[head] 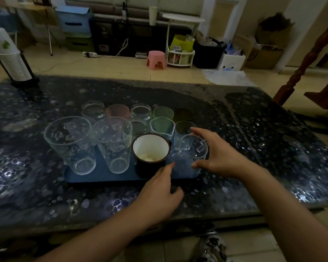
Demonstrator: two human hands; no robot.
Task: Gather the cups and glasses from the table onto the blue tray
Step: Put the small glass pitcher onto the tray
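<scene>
Standing at the near right corner of the blue tray (pixel 87 176), a clear jug (pixel 192 154) has the right hand (pixel 214 157) curved round it, thumb near and fingers over the far rim. The left hand (pixel 159 193) hovers just near the tray, fingers loose, index pointing at the dark mug (pixel 150 154) left of the jug, holding nothing. Two tall printed glasses (pixel 70 144) fill the tray's left side. Farther back crowd small jars (pixel 93 109), a pink cup (pixel 117 111), a green cup (pixel 163 113) and a dark cup (pixel 184 114). A stack of paper cups (pixel 9 55) stands at the bench's (pixel 273 167) far left corner.
</scene>
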